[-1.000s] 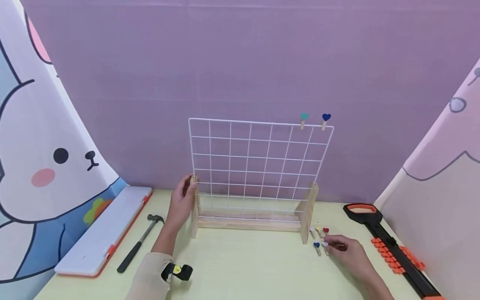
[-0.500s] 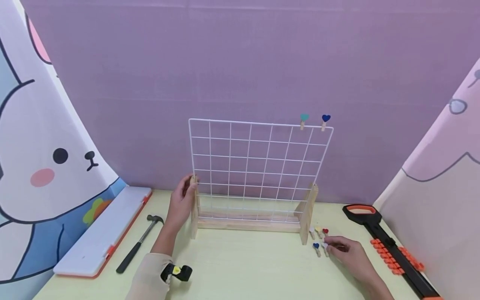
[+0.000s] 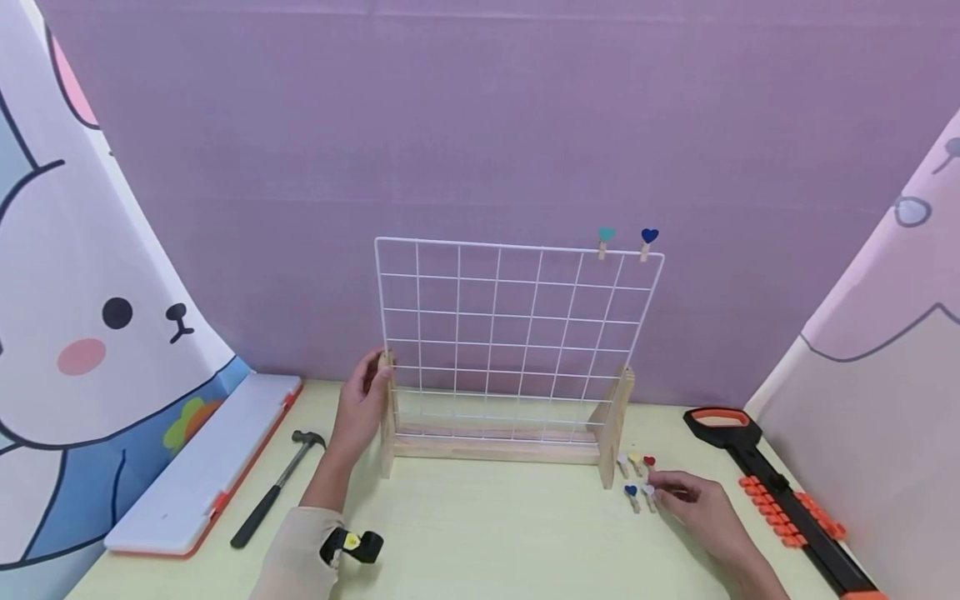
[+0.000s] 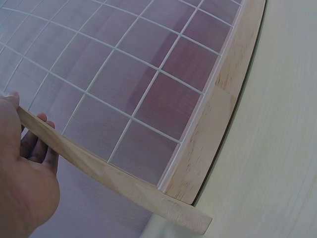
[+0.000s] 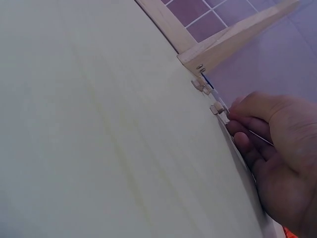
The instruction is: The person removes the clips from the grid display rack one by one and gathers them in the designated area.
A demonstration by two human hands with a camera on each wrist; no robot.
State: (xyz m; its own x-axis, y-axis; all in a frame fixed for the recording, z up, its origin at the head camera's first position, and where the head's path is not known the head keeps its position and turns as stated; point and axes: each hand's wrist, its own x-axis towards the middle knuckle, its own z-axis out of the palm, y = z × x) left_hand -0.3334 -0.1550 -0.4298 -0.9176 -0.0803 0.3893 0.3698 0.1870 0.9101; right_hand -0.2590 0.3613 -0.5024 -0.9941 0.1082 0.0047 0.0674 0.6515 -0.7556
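My left hand (image 3: 360, 408) grips the left upright (image 4: 94, 166) of a wooden stand (image 3: 498, 450), with the thumb on one side and fingers behind. The stand holds a white wire grid (image 3: 517, 247) upright. On the grid's top wire sit a teal heart clothespin (image 3: 605, 242) and a dark blue heart clothespin (image 3: 648, 242). Right of the stand, my right hand (image 3: 697, 508) rests low at the table and pinches a small clothespin with a white heart (image 3: 648, 493). Beside it lie a blue heart clothespin (image 3: 632, 495), a red one (image 3: 648, 462), a yellow one (image 3: 636, 462) and a pale one (image 3: 622, 462).
To the left lie a claw hammer (image 3: 277, 492) and a long white case (image 3: 210, 467) with an orange edge. A black and orange tool (image 3: 780, 492) with orange clips lies at the right. A purple cloth (image 3: 480, 117) hangs behind the table.
Both hands hold nearly the same place, and the clothespins stay where they were. The whole head view has shifted only slightly.
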